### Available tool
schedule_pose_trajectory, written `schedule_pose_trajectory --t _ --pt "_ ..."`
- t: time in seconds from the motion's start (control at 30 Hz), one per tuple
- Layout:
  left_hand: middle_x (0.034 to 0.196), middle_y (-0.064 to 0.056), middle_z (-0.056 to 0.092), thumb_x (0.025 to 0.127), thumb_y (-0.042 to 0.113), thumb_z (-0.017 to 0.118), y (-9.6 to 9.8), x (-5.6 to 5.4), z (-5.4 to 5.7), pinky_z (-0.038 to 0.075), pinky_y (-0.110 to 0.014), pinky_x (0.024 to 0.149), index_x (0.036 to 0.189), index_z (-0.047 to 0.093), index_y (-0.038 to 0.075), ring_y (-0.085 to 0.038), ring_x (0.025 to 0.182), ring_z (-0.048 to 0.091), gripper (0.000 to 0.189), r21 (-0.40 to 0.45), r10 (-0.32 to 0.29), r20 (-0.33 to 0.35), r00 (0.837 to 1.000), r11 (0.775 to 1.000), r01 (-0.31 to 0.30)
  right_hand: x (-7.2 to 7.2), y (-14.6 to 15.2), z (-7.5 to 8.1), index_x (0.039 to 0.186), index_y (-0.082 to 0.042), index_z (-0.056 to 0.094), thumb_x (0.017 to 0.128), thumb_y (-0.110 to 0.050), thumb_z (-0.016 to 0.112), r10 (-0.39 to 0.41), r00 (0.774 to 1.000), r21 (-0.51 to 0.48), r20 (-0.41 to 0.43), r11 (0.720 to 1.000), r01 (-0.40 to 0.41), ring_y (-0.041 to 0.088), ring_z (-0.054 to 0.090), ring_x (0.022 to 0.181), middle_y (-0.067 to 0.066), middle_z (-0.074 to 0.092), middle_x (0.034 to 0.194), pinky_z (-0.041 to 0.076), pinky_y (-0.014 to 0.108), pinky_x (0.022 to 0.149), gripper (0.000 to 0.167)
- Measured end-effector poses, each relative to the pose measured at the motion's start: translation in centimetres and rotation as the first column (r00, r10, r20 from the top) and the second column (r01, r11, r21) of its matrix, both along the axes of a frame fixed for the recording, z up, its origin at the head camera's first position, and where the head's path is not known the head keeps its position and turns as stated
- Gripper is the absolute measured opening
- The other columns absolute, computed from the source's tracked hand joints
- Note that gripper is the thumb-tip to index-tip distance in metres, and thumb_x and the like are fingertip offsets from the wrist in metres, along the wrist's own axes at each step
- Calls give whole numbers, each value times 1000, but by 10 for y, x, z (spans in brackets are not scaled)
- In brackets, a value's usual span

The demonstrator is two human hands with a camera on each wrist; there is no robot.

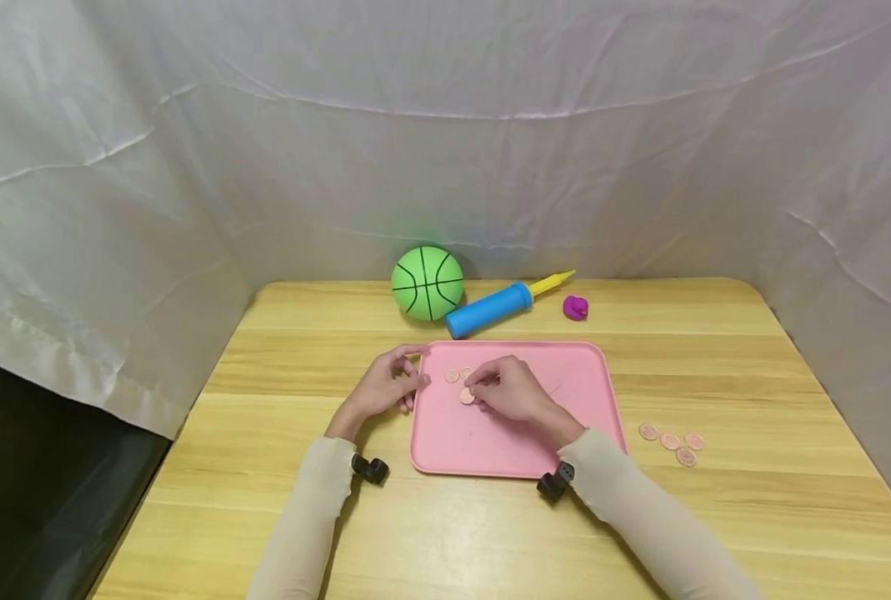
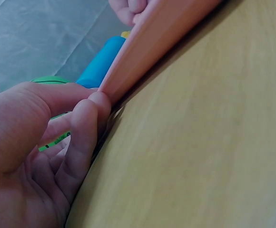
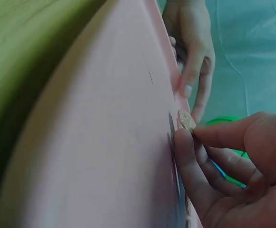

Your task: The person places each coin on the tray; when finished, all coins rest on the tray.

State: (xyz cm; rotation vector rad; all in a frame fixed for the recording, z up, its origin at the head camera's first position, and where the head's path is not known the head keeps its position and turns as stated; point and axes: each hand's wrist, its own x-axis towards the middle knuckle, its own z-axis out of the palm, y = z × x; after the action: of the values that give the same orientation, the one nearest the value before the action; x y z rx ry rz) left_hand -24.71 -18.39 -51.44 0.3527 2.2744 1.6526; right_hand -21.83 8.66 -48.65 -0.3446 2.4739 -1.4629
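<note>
My right hand (image 1: pixel 511 392) is over the left half of a pink tray (image 1: pixel 520 450) and pinches a round coin (image 3: pixel 187 120) between thumb and fingertip. Two more coins lie flat on the tray just beyond it, one of them a gold-coloured coin (image 1: pixel 452 376) near the left rim. At the tray's left edge, my left hand (image 1: pixel 382 383) pinches the rim, thumb on top and curled fingers against the outer side in the left wrist view. Several loose coins (image 1: pixel 670 441) lie on the table right of the tray.
Behind the tray stand a green ball (image 1: pixel 427 283) with black lines and a blue hand pump (image 1: pixel 490 310) with a yellow nozzle. A small purple toy (image 1: pixel 576 307) sits to the pump's right. Pale cloth (image 1: pixel 490 167) hangs behind the wooden table (image 1: pixel 250 467).
</note>
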Motion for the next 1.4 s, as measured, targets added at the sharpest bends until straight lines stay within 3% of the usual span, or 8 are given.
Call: schedule_pose_trajectory --t 0.5,1.0,1.13,1.4 --pt "93 -9 65 103 2 70 1 1 1 58 -24 46 155 57 8 -12 56 63 54 10 -11 -8 1000 1000 11 -4 -22 6 99 -3 83 100 -3 74 -54 998 41 11 998 54 13 71 65 8 82 83 53 19 58 9" --pt "94 -9 64 104 2 69 -1 1 1 58 -24 47 155 57 8 -13 57 64 53 8 -11 -3 1000 1000 11 2 -14 11 104 -3 83 98 -5 76 -46 999 63 -19 997 47 14 76 77 9 82 91 61 21 68 10" --pt "95 -10 64 103 1 69 0 2 1 58 -23 47 155 57 10 -13 57 63 54 2 -7 2 1000 1000 7 5 -7 10 107 -2 83 100 -5 75 -40 999 37 -9 999 40 16 77 80 11 82 95 65 23 71 11" --pt "95 -12 64 103 1 70 1 1 1 57 -23 47 155 57 9 -13 56 62 55 10 -8 -3 1000 1000 8 15 14 17 116 4 79 103 -6 71 -1 996 -98 90 995 10 23 80 87 20 82 104 70 31 77 18"
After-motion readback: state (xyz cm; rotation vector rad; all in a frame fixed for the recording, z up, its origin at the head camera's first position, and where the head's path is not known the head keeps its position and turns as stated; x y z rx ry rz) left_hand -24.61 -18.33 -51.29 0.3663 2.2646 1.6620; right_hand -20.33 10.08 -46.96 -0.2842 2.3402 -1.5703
